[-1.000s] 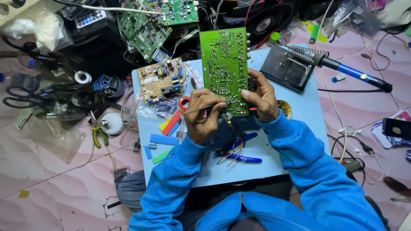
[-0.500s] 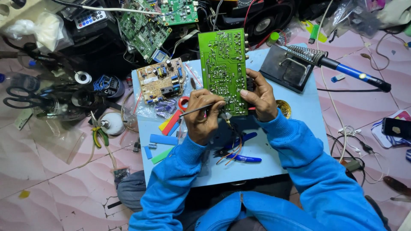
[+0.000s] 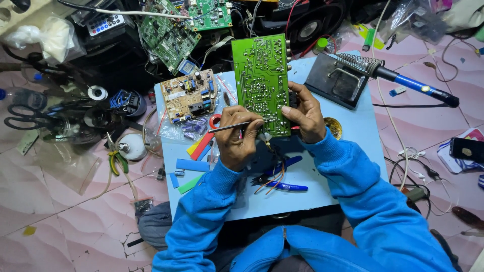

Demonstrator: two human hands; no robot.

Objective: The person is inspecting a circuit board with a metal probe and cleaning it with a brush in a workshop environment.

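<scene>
Both hands grip: left hand [image 3: 241, 143] pinches tweezers [image 3: 229, 127], right hand [image 3: 304, 115] steadies the upright green circuit board [image 3: 262, 75].

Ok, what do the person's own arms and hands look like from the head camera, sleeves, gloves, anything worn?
Both arms wear bright blue long sleeves of soft, creased fabric, ending in ribbed cuffs at the wrists. The left hand and right hand are bare: no gloves. No rings or watch show, though the cuffs cover the wrists. The same blue garment shows below, with a zip down the front.
</scene>
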